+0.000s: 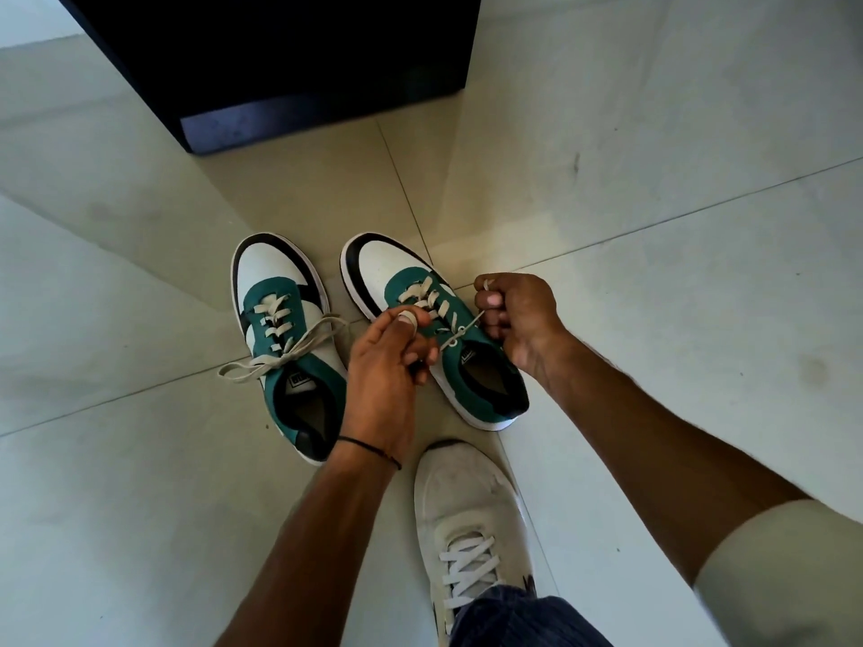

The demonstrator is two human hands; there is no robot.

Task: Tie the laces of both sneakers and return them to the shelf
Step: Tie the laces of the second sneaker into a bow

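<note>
2 green, white and black sneakers are sitting side by side on the pale tiled floor [654, 226], toes pointing toward the dark shelf unit [299, 63] just beyond them. The left sneaker [285, 338] is already wearing a finished bow, its loops lying out to either side. The right sneaker [434, 329] is the one being worked on: the left hand [387, 366] is closing around one end of the lace [460, 332], which is wrapping over its thumb, while the right hand [518, 315] is clenching the other end in a fist — a loop is showing above its index finger. The hands are pulling apart across the tongue, likely so the knot is cinching down snug against the eyelets. A small knot is forming between them. The person's own white shoe [471, 520] is standing just behind the pair. Judging by this, 1 sneaker is done, and shelving is remaining.
</note>
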